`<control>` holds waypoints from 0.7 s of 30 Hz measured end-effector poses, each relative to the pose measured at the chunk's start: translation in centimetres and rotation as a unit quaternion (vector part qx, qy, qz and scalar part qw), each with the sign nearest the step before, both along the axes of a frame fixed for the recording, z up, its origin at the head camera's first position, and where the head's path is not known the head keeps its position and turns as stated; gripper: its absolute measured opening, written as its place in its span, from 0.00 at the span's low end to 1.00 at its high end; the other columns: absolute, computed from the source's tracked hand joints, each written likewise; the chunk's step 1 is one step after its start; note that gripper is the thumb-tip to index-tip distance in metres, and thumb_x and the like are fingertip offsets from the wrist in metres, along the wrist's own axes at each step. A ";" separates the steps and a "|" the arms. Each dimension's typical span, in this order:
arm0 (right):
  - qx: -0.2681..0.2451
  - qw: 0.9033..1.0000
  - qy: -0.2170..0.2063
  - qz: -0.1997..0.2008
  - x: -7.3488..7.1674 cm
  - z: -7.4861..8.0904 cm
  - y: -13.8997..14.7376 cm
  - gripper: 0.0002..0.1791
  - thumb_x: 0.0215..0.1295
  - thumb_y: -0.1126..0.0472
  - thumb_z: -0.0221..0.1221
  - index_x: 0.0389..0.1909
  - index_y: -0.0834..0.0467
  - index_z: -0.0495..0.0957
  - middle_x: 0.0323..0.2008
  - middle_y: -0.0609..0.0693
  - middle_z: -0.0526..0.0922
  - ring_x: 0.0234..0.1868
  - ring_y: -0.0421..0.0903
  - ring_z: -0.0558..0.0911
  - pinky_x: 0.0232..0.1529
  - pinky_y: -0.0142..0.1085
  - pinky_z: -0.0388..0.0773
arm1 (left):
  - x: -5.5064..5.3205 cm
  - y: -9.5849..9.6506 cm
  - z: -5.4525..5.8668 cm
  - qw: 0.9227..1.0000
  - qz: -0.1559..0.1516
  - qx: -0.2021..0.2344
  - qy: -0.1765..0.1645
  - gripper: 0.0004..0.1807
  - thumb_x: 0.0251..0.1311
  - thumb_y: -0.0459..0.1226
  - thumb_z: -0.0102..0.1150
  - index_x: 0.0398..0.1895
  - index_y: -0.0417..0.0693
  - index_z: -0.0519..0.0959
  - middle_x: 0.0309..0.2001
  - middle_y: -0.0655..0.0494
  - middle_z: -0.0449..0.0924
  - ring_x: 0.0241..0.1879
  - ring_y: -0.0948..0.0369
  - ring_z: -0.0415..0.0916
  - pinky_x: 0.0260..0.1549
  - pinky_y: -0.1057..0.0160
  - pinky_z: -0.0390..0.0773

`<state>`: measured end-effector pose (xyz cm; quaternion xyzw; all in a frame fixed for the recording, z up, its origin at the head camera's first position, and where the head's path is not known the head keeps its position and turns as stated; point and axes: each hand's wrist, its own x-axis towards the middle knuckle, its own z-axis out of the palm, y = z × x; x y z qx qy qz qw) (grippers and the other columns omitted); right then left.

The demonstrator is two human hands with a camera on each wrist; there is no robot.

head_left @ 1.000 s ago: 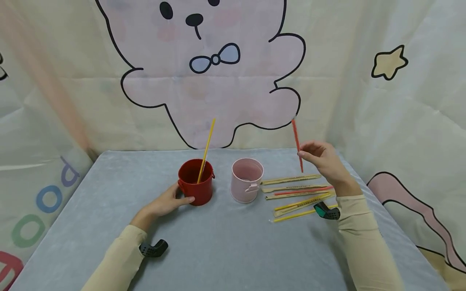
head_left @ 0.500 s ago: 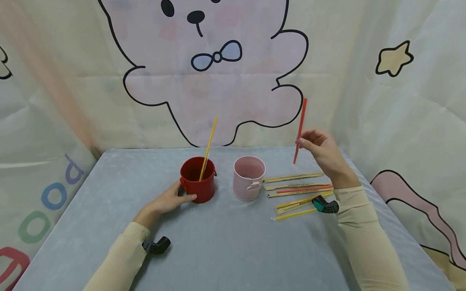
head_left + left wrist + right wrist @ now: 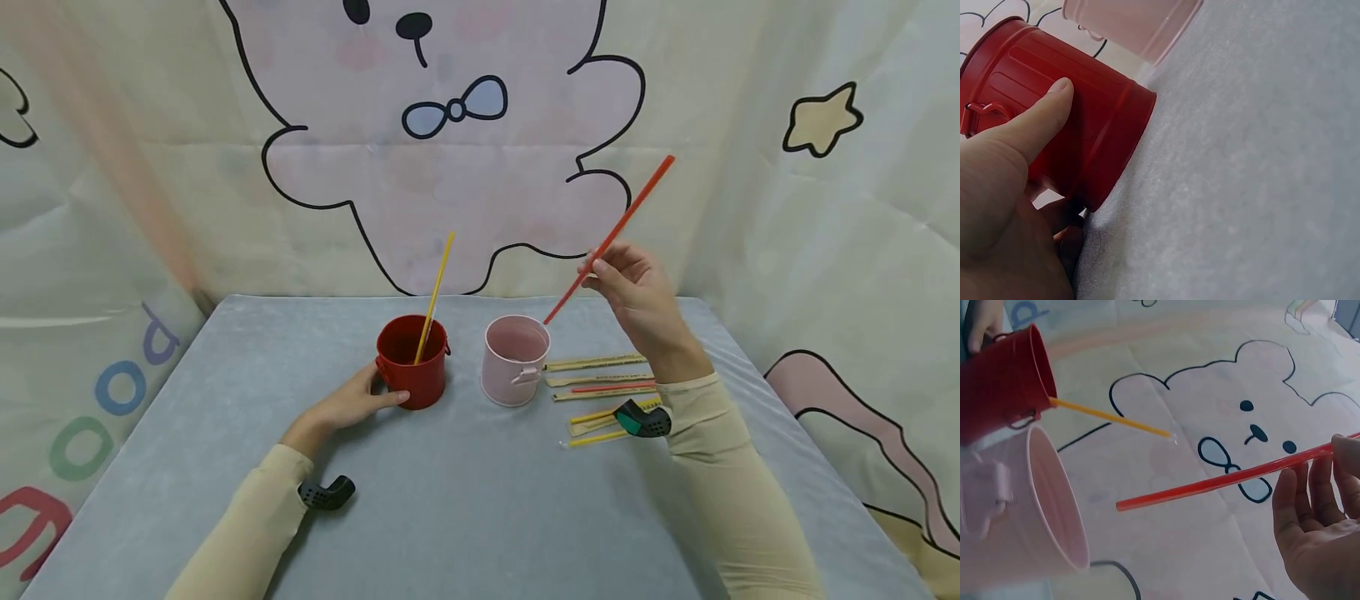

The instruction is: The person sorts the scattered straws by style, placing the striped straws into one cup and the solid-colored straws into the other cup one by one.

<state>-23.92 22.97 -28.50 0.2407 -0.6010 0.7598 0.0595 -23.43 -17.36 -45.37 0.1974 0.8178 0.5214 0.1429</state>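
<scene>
Clock read in head view from mid-table. Cloth backdrop (image 3: 202,233) at 12, printed with bear drawing (image 3: 480,192); ears in right wrist view only, cropped in head view. Grey-blue table (image 3: 450,525) below. Pale sleeves (image 3: 232,533) in from 8 and 4. Pink bucket (image 3: 502,371) toward 1, upright; just beside, at 11, red bucket (image 3: 420,383), upright too. Pressed panels on red bucket's wall plain in left wrist view, not readable in head view.

Left hand (image 3: 341,408) at red bucket's 8 o'clock, gripping low on wall: thumb (image 3: 1050,115) against side, other fingers partly hidden behind. Right hand (image 3: 633,300) at pink bucket's 2 o'clock, above table, pinching red straw (image 3: 615,232) between thumb and fingers. Red straw tilted, upper end toward 1, lower end toward 7, near pink bucket's rim. Almost touching in head view; clear gap in right wrist view.

Loose straws (image 3: 596,363) flat on table at 2, paper-wrapped, yellow and red; head view only. Yellow straw (image 3: 436,292) inside red bucket, leaning between 12 and 1; clear tip visible in right wrist view. Black wrist gadgets (image 3: 327,493), one per arm.
</scene>
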 end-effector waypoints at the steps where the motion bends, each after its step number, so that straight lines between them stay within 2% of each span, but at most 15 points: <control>1: -0.004 1.000 -0.002 0.002 0.0 0.1 -0.4 0.10 0.73 0.72 0.54 0.40 0.55 0.79 0.38 0.46 0.85 0.42 0.42 0.83 0.48 0.32 0.82 | 0.0 0.0 0.0 1.000 0.000 0.000 0.001 0.42 0.67 0.42 0.64 0.78 0.42 0.53 0.75 0.41 0.59 0.75 0.41 0.51 0.74 0.31 0.51; 10: -0.053 0.998 -0.013 0.023 0.0 0.3 -3.8 0.10 0.74 0.71 0.53 0.40 0.54 0.80 0.37 0.46 0.85 0.40 0.43 0.85 0.45 0.33 0.84 | 0.0 0.0 0.0 1.000 -0.006 0.001 0.004 0.43 0.67 0.41 0.64 0.78 0.42 0.53 0.76 0.40 0.59 0.75 0.41 0.51 0.73 0.31 0.51; 17: -0.056 0.997 -0.028 0.049 0.2 0.1 -6.8 0.12 0.74 0.72 0.52 0.40 0.52 0.79 0.39 0.46 0.84 0.41 0.42 0.83 0.45 0.33 0.83 | 0.0 -0.1 0.0 1.000 0.000 -0.004 -0.014 0.44 0.66 0.43 0.64 0.79 0.44 0.52 0.77 0.42 0.57 0.77 0.42 0.49 0.75 0.31 0.48; 21: -0.064 0.996 -0.046 0.047 0.2 -0.2 -8.3 0.14 0.74 0.74 0.50 0.38 0.52 0.78 0.38 0.45 0.85 0.41 0.41 0.83 0.44 0.33 0.83 | 0.0 0.0 0.2 1.000 0.004 -0.006 -0.020 0.45 0.66 0.44 0.64 0.79 0.45 0.51 0.77 0.43 0.57 0.77 0.42 0.48 0.75 0.31 0.48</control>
